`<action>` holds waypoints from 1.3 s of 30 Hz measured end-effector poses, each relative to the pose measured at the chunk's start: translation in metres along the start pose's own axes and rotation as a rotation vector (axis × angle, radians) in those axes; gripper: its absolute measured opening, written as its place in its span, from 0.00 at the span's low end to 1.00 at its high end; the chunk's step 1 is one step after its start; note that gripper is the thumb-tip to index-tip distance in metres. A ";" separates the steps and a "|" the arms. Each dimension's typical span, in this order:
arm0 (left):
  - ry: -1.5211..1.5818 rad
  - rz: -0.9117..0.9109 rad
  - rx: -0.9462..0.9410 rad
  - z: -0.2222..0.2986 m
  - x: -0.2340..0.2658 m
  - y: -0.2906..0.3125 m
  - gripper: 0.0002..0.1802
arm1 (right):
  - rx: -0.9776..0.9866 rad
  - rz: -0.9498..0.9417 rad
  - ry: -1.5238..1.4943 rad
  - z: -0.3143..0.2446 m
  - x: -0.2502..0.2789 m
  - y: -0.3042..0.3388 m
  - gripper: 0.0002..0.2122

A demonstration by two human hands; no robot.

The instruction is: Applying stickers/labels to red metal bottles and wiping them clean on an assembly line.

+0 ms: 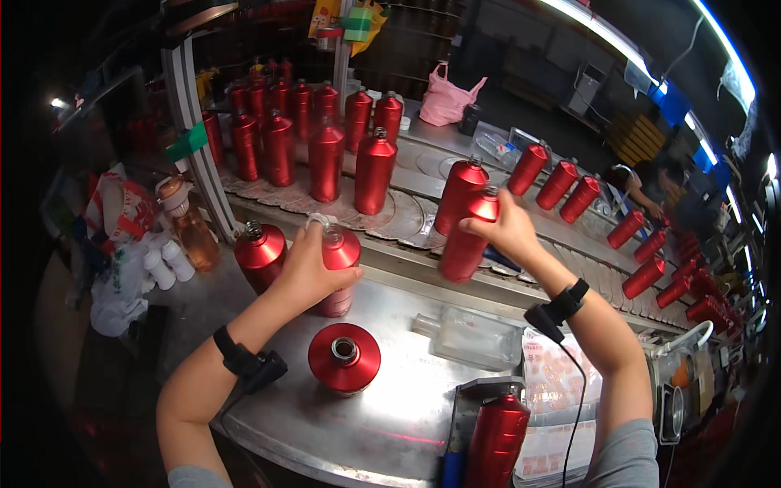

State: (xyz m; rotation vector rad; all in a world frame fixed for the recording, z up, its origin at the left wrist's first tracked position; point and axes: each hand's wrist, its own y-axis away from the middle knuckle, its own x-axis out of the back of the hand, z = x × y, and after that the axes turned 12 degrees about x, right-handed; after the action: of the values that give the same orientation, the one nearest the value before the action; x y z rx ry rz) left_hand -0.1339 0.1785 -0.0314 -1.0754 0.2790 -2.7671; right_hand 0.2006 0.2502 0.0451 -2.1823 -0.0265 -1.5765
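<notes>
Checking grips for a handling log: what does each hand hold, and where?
Left hand grips a red bottle around its upper body. Right hand holds another red bottle near its shoulder, tilted.

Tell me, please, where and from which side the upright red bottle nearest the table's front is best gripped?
Grip the red bottle round its wide straight body, probably from above and the left, below the shoulder. The neck is short and narrow, and the clear flask lies to its right, while the left side is free.
</notes>
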 end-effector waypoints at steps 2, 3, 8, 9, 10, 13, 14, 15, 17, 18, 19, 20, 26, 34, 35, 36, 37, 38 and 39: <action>-0.019 -0.004 0.022 0.001 -0.002 -0.002 0.44 | 0.065 -0.035 -0.160 -0.018 -0.004 0.007 0.36; -0.039 -0.006 0.048 0.001 -0.002 -0.002 0.45 | 0.067 -0.075 -0.171 -0.029 -0.006 0.010 0.37; -0.080 -0.099 0.113 0.017 0.012 0.002 0.46 | 0.162 -0.169 -0.251 -0.081 -0.023 0.021 0.41; -0.081 -0.098 0.120 0.020 0.012 0.002 0.46 | 0.193 -0.133 -0.277 -0.086 -0.028 0.025 0.41; -0.084 -0.097 0.120 0.020 0.012 0.003 0.46 | 0.219 -0.143 -0.266 -0.092 -0.033 0.028 0.41; -0.070 -0.038 0.077 0.023 0.012 0.007 0.48 | 0.277 -0.137 -0.324 -0.101 -0.050 0.032 0.42; -0.073 -0.029 0.054 0.027 0.014 0.011 0.48 | 0.274 -0.137 -0.324 -0.104 -0.051 0.035 0.42; -0.077 -0.019 0.034 0.030 0.015 0.014 0.49 | 0.275 -0.149 -0.312 -0.106 -0.051 0.038 0.43; -0.073 -0.030 0.022 0.027 0.017 0.015 0.50 | 0.294 -0.156 -0.323 -0.107 -0.056 0.043 0.44; -0.072 -0.039 0.010 0.026 0.019 0.016 0.50 | 0.293 -0.162 -0.325 -0.106 -0.059 0.045 0.44; -0.067 -0.048 0.032 0.026 0.021 0.016 0.49 | 0.306 -0.161 -0.309 -0.106 -0.062 0.047 0.43; -0.067 -0.056 0.039 0.027 0.022 0.019 0.49 | 0.318 -0.162 -0.294 -0.106 -0.064 0.050 0.42; 0.231 0.047 -0.108 0.039 0.023 0.047 0.35 | 0.300 -0.240 -0.344 -0.095 -0.056 0.058 0.47; 0.676 0.012 -0.007 0.051 0.026 0.144 0.27 | 0.291 -0.085 -0.381 -0.038 0.007 0.102 0.39; 0.657 -0.002 0.005 0.047 0.024 0.159 0.28 | 0.223 -0.101 -0.381 -0.030 0.025 0.117 0.36; 0.638 -0.011 0.018 0.044 0.020 0.175 0.28 | 0.162 -0.117 -0.381 -0.026 0.050 0.133 0.33; 0.642 -0.020 0.001 0.042 0.017 0.188 0.28 | 0.111 -0.114 -0.390 -0.017 0.071 0.151 0.28; 0.626 -0.003 -0.013 0.046 0.025 0.207 0.28 | 0.082 -0.099 -0.429 -0.012 0.091 0.166 0.24; 0.638 0.009 0.041 0.050 0.025 0.221 0.28 | 0.051 -0.048 -0.436 0.003 0.103 0.182 0.22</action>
State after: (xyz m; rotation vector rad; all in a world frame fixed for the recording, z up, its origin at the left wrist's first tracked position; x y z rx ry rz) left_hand -0.1004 -0.0473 -0.0302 -0.1498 0.2934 -3.0076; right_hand 0.2887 0.0625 0.0756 -2.4547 -0.2507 -1.0813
